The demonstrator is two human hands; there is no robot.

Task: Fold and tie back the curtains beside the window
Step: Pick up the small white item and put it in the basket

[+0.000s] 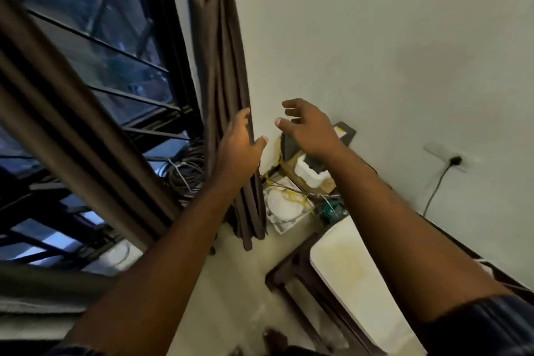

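A dark brown curtain (pixel 219 66) hangs gathered in folds against the white wall, right of the window (pixel 95 46). My left hand (pixel 239 144) lies on its right edge at mid height, fingers straight along the cloth and thumb spread toward the wall. My right hand (pixel 306 127) hovers a short way right of the curtain, fingers spread and loosely bent, holding nothing. A second brown curtain (pixel 66 101) runs slantwise across the window at the left, reaching down behind my left forearm.
Coiled cables (pixel 185 173) lie on the sill. On the floor by the wall sit a white box of wires (pixel 286 205) and a dark device (pixel 344 133). A table with a white top (pixel 349 271) stands at lower right. A plug sits in a wall socket (pixel 453 159).
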